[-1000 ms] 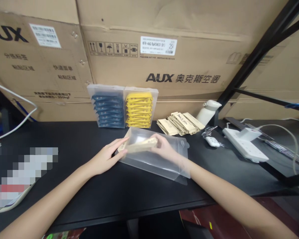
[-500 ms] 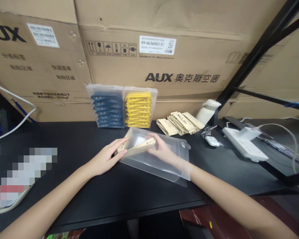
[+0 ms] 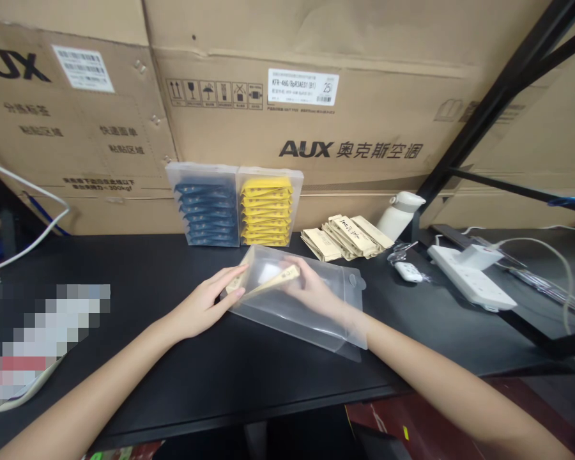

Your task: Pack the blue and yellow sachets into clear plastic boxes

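A clear plastic box (image 3: pixel 311 319) lies tilted on the black table, its flap end toward the right. My left hand (image 3: pixel 204 303) grips the box's left end, thumb and fingers around it. Inside that end stands a beige packet (image 3: pixel 237 281). My right hand (image 3: pixel 309 287) reaches in through the right end of the box, its fingers closed at the end of another beige packet (image 3: pixel 273 281), which slants toward the left. Behind them stand one box of blue packets (image 3: pixel 208 214) and one of yellow packets (image 3: pixel 267 211), side by side.
Beige packets (image 3: pixel 347 236) lie in a pile at the back, beside a white bottle (image 3: pixel 400 214). Farther right are a white earphone case (image 3: pixel 408 272) and a power strip (image 3: pixel 474 281) with cables. Large cartons (image 3: pixel 230 140) stand behind the table (image 3: pixel 172 396).
The packet at my right hand has shifted very slightly, and the box's right end sits a touch lower. Both hands keep their holds.
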Motion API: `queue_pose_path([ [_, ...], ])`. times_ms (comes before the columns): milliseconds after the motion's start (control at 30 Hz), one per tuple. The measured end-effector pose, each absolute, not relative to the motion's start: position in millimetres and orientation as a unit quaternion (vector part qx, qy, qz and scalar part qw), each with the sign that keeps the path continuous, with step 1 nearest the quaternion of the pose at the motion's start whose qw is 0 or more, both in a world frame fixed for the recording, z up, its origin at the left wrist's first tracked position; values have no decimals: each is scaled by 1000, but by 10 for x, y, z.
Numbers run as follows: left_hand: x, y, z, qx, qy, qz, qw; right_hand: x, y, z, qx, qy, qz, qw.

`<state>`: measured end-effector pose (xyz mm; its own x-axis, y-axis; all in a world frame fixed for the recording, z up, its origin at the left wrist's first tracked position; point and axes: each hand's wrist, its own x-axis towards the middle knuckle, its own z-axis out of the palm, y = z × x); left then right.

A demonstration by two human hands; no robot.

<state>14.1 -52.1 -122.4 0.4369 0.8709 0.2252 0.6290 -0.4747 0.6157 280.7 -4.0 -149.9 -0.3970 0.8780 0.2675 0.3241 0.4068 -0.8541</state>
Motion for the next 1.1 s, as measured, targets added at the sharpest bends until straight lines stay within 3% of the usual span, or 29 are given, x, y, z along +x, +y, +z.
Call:
queue_pose_path([
  [300, 113, -500, -1257, 823, 453, 268, 215, 2781, 60, -1617, -327, -687, 465, 453],
  [633, 115, -510, -1254, 823, 458, 263, 212, 2803, 44, -1584, -373, -721, 389, 436],
  [1100, 127, -532, -1226, 827, 452, 259, 210, 2794, -34, -1417, -315, -801, 342, 378],
])
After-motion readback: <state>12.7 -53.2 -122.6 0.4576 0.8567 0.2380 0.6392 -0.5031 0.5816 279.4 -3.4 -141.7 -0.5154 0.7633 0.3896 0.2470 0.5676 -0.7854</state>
